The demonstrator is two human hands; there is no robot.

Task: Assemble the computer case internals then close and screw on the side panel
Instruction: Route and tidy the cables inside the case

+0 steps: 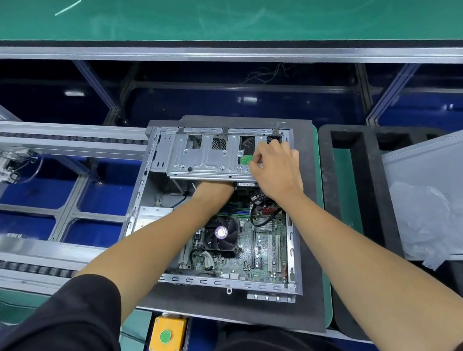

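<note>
Head view: left hand [211, 187] reaches under drive cage [208, 157], grip hidden; right hand [276, 167] pinches cage's right end. Advise lowering evenly, keeping cables [259, 205] free.

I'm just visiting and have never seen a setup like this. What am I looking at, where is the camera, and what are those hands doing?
The one picture comes from a camera worn on a person's head, looking down at bare arms; there is no robot. An open computer case lies on a dark mat, showing its green circuit board and a cooling fan. The left hand reaches under the metal drive cage, so its grip is hidden. The right hand rests on the cage's edge with fingers curled. The grey side panel waits on the right.
</note>
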